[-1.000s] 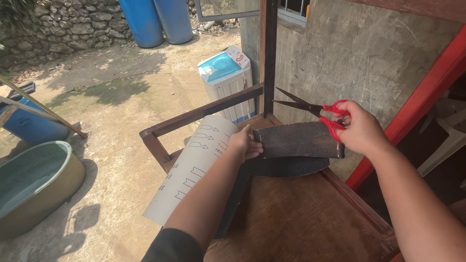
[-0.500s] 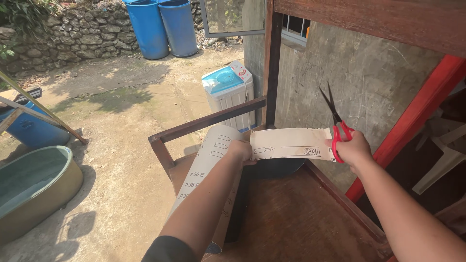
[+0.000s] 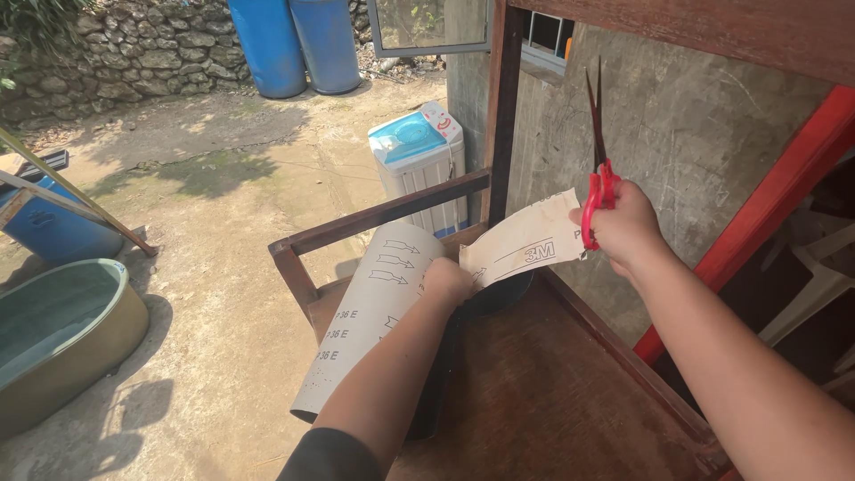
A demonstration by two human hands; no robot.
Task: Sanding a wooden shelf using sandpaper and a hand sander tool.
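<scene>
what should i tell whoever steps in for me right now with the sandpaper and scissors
Left hand: pressing the curled sandpaper sheet down on the wooden table.
Right hand: grip on the red-handled scissors, blades pointing up, also pinching the cut strip at its end.
Done: the strip looks cut free of the sheet, though the left hand hides where they meet.
Left: the rest of the sheet is uncut; a dark strip lies under the left arm.
</scene>
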